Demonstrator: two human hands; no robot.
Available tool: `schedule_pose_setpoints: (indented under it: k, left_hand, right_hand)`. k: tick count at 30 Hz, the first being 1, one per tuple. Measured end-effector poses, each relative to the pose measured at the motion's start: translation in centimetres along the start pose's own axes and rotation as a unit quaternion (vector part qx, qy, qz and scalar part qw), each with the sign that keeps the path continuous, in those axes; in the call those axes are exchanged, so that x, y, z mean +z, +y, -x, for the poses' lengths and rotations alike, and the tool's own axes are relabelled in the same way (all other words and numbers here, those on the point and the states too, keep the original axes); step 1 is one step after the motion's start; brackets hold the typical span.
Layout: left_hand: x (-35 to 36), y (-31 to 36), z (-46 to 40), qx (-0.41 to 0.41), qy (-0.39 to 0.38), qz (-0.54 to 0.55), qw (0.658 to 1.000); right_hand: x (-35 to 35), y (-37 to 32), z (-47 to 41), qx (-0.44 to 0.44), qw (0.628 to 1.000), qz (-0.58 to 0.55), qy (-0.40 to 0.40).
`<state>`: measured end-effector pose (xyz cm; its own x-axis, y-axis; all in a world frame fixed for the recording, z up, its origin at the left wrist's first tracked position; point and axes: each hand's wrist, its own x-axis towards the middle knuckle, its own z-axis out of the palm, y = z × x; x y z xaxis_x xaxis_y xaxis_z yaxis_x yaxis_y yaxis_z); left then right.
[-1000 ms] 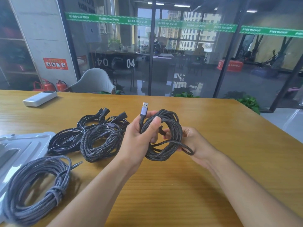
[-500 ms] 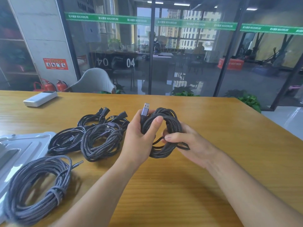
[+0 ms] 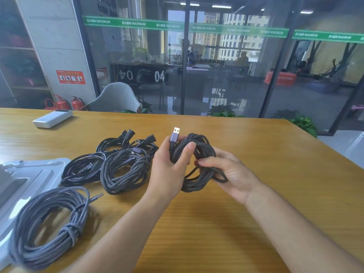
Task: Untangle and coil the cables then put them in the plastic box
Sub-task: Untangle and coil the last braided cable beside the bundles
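Left grip point(image 3: 169, 170), right grip point(image 3: 230, 170) clutch braided cable coil point(image 3: 197, 154).

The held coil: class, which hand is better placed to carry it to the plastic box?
Probably left. The left hand grips the coil by its plug end and is nearer the box; the right hand holds the far side.

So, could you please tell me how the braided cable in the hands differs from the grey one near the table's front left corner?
The held cable is dark, gripped above the table by the left hand and right hand, its USB plug pointing up. The grey cable is paler, forms a wider coil, and lies bound by a wrap. Both are braided coils.
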<state>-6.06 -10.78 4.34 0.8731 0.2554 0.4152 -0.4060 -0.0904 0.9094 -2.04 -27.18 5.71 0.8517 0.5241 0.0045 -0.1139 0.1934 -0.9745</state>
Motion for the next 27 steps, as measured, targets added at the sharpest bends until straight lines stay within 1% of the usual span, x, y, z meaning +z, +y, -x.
schedule_pose_setpoints:
  k: [4, 7, 9, 10, 11, 12, 13, 14, 15, 16, 17, 18, 19, 20, 21, 22, 25, 27]
  left_hand:
    - [0.5, 0.0, 0.2, -0.014, -0.011, 0.029, 0.999]
    - [0.7, -0.1, 0.2, -0.014, -0.012, 0.026, 0.999]
    - [0.7, -0.2, 0.3, -0.016, -0.004, 0.025, 1.0]
    - [0.6, -0.2, 0.3, -0.015, 0.003, 0.024, 1.0]
    - [0.5, -0.3, 0.2, -0.014, 0.012, 0.018, 1.0]
    - [0.3, -0.5, 0.2, -0.014, 0.021, 0.01, 1.0]
    - [0.1, -0.6, 0.0, -0.018, 0.034, 0.0, 0.999]
    - [-0.2, -0.8, -0.2, -0.026, 0.05, -0.006, 0.998]
    - [-0.5, -0.9, -0.4, -0.035, 0.065, -0.007, 0.997]
    - [-0.8, -1.0, -0.6, -0.04, 0.077, -0.005, 0.996]
    - [-1.0, -0.9, -0.7, -0.043, 0.084, 0.0, 0.996]
    - [-1.1, -0.8, -0.8, -0.045, 0.085, 0.011, 0.995]
    - [-1.2, -0.6, -0.8, -0.046, 0.081, 0.024, 0.995]
    - [-1.2, -0.4, -0.8, -0.048, 0.074, 0.036, 0.995]
    - [-1.1, -0.2, -0.8, -0.048, 0.066, 0.042, 0.996]
    - [-1.1, -0.1, -0.8, -0.05, 0.057, 0.045, 0.996]
    - [-0.6, 0.3, -0.6, -0.046, 0.034, 0.056, 0.997]
    - [-0.5, 0.3, -0.5, -0.032, 0.032, 0.056, 0.997]
  right_hand:
    - [-0.2, -0.5, 0.1, 0.005, 1.0, 0.021, -0.011]
    - [0.4, -0.3, 0.3, -0.019, 0.999, 0.043, -0.01]
    - [0.8, 0.2, 0.3, -0.056, 0.994, 0.093, 0.019]
    - [0.8, 0.5, 0.3, -0.079, 0.986, 0.143, 0.038]
    - [0.8, 0.7, 0.2, -0.105, 0.966, 0.225, 0.066]
    - [0.6, 1.0, 0.2, -0.132, 0.925, 0.338, 0.111]
    - [0.3, 1.3, 0.1, -0.162, 0.859, 0.457, 0.165]
    - [0.1, 1.4, 0.1, -0.201, 0.78, 0.552, 0.214]
    - [0.1, 1.3, 0.2, -0.24, 0.719, 0.605, 0.246]
    - [0.0, 1.3, 0.1, -0.277, 0.687, 0.619, 0.261]
    - [0.2, 1.4, 0.1, -0.306, 0.676, 0.614, 0.268]
    - [0.3, 1.4, 0.0, -0.323, 0.695, 0.583, 0.27]
    - [0.3, 1.2, -0.1, -0.326, 0.741, 0.522, 0.271]
    - [0.2, 0.9, -0.1, -0.313, 0.795, 0.442, 0.274]
    - [-0.1, 0.5, 0.0, -0.291, 0.839, 0.359, 0.287]
    - [-0.6, 0.0, 0.1, -0.273, 0.864, 0.292, 0.308]
    - [-0.9, -0.2, 0.1, -0.225, 0.892, 0.146, 0.364]
    - [0.2, 0.4, -0.4, -0.177, 0.914, 0.036, 0.363]
